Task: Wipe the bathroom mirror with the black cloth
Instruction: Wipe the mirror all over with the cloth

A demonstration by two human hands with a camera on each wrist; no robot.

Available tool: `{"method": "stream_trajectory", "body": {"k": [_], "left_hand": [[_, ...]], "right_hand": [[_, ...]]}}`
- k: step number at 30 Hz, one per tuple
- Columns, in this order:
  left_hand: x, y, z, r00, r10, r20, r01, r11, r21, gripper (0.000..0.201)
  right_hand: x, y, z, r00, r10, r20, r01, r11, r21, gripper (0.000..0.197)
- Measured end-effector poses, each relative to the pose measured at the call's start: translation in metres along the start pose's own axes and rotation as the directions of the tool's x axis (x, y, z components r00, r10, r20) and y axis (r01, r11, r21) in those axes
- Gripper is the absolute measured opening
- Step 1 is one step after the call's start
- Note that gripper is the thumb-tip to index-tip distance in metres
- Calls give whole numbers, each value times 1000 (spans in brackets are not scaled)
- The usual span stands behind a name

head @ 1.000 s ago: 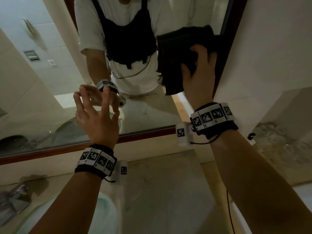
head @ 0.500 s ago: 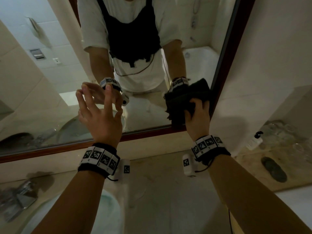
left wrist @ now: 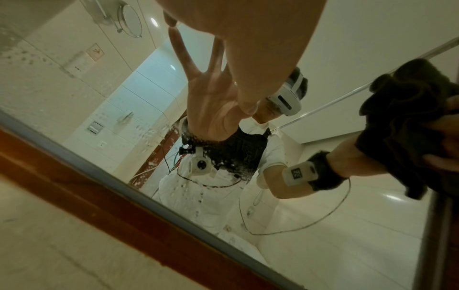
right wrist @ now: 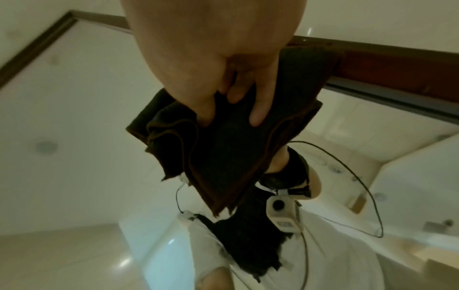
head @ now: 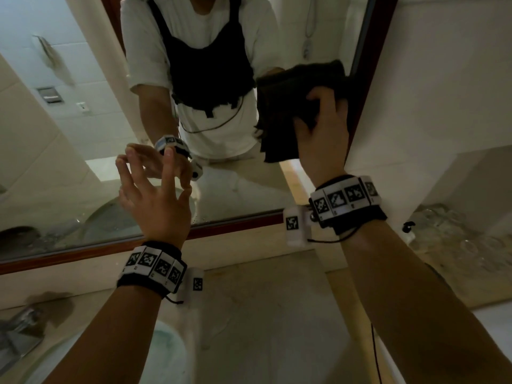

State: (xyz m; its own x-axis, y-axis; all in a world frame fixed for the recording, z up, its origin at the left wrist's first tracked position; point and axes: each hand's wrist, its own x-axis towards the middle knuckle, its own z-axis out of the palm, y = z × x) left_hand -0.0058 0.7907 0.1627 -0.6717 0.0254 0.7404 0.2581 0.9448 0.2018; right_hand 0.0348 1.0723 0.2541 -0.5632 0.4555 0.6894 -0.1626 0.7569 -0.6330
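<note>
Your right hand (head: 322, 131) has climbed the mirror (head: 83, 134) since half a second ago, fingers clamping the bunched black cloth (head: 288, 112) against the glass by the mirror's right frame edge. Your left hand (head: 155, 200) stays raised near the glass, fingers spread (holding nothing). Only the left wrist view shows water droplets (left wrist: 149, 131) low on the mirror.

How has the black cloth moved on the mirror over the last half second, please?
Yes. In the head view the black cloth, gripped by the right hand, has gone up the mirror, away from the bottom frame, along the right edge.
</note>
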Motion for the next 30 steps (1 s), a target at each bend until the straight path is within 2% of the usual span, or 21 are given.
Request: {"method": "stream_trajectory", "body": {"k": [5, 12, 17, 27, 30], "left_hand": [[0, 0, 0, 1000, 3, -4, -3, 1000, -7, 87], [0, -3, 1, 1000, 11, -8, -11, 1000, 12, 91], [0, -2, 1, 1000, 15, -14, -15, 1000, 16, 90], [-1, -4, 2, 1000, 12, 25, -13, 999, 49, 91], [-1, -6, 0, 998, 41, 37, -43, 998, 54, 83]], "right_hand": [[-1, 3, 2, 1000, -10, 9, 10, 1000, 18, 39], [-54, 43, 19, 989, 89, 119, -91, 996, 11, 42], [-94, 68, 36, 959, 210, 191, -213, 977, -3, 41], [-129, 85, 58, 930, 292, 225, -305, 952, 25, 38], [-133, 79, 64, 928, 301, 218, -320, 946, 55, 38]]}}
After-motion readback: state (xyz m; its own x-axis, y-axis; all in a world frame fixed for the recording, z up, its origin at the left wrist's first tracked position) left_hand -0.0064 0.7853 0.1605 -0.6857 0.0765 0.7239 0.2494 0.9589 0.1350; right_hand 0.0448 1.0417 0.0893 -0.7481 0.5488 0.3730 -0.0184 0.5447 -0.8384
